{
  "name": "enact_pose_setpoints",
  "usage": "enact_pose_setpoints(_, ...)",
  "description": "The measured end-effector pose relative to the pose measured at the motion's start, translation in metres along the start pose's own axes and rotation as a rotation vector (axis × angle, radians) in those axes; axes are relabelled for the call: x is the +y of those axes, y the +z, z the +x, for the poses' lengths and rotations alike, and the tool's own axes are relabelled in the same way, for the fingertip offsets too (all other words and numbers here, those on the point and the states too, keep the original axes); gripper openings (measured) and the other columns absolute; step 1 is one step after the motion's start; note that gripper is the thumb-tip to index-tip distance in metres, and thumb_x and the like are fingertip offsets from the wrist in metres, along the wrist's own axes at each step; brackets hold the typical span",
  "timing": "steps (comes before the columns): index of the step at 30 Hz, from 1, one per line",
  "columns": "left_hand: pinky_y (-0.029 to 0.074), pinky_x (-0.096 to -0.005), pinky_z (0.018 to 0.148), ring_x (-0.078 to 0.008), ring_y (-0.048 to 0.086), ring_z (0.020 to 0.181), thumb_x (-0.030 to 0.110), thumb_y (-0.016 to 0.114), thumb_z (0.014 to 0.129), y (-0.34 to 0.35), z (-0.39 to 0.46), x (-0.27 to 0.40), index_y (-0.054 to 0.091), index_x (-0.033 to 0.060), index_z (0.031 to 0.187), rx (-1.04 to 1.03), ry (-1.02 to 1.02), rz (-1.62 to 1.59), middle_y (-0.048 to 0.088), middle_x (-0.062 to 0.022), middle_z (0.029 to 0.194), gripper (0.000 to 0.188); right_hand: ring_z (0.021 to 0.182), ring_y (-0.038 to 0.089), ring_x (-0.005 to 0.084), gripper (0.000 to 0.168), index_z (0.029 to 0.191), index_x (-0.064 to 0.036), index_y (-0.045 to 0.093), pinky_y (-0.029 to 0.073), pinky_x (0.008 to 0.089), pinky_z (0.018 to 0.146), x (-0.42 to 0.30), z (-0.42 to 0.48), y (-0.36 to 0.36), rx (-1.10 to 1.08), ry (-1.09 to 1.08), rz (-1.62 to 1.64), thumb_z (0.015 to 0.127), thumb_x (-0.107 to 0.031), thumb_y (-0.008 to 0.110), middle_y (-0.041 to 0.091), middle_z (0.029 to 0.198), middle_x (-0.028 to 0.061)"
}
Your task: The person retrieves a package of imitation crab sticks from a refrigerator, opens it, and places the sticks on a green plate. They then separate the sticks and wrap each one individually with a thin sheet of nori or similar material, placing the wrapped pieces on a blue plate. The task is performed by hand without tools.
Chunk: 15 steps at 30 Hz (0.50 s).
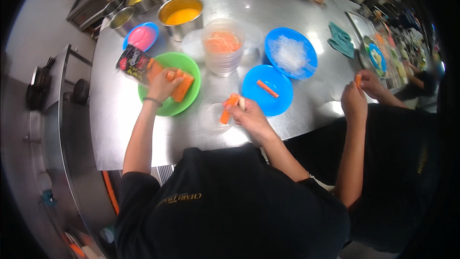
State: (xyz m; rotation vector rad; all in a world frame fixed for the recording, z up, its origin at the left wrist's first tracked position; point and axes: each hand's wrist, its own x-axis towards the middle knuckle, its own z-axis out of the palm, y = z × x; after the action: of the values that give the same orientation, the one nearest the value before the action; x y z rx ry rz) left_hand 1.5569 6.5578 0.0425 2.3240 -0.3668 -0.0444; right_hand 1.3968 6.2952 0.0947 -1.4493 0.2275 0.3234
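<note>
My left hand [163, 85] is in the green bowl [169, 111], its fingers on orange crab sticks [184, 88] inside it. A dark printed food packet [132, 63] lies over that bowl's left rim. In my right hand [248, 113] are an orange crab stick [228, 109] and a small pale piece [242, 103], above a clear round plastic container or lid [208, 118]. Right of it, one red-orange stick [267, 89] lies in a blue bowl [284, 106]. Shredded orange and white food [222, 42] fills the top of a stack of clear plastic tubs [223, 63].
Another blue bowl [311, 45] holds clear plastic wrappers. A steel pot [181, 28] with orange liquid and a pink bowl [143, 37] stand behind. A co-worker's hands [355, 90] hold an orange piece at right. A teal cloth [340, 40] lies farther back.
</note>
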Motion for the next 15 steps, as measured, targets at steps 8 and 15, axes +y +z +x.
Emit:
enact_pose_setpoints(8, 0.048, -0.0346, 0.079, -0.0232, 0.064, 0.086, 0.027, 0.068, 0.081, -0.0127, -0.0013, -0.0018, 0.064, -0.0004, 0.102, -0.104, -0.108, 0.019, 0.067, -0.0148, 0.090, 0.035, 0.053, 0.034, 0.0020, 0.016, 0.097, -0.003, 0.065, 0.029, 0.0207, 0.047, 0.0039, -0.0022, 0.0025, -0.018, 0.003, 0.095, 0.091, -0.017, 0.060, 0.043, 0.062, -0.0076)
enact_pose_setpoints(15, 0.048, -0.0313, 0.078, -0.0174, 0.065, 0.082, 0.025, 0.064, 0.086, -0.0135, -0.0047, 0.0049, 0.067, 0.0002, 0.102, -0.089, -0.167, -0.131, 0.069, -0.0109, 0.089, 0.030, 0.053, 0.034, 0.0024, 0.019, 0.099, -0.002, 0.065, 0.029, 0.0210, 0.047, 0.0046, -0.0035, -0.0010, -0.007, 0.016, 0.099, 0.091, -0.018, 0.061, 0.043, 0.062, -0.0076)
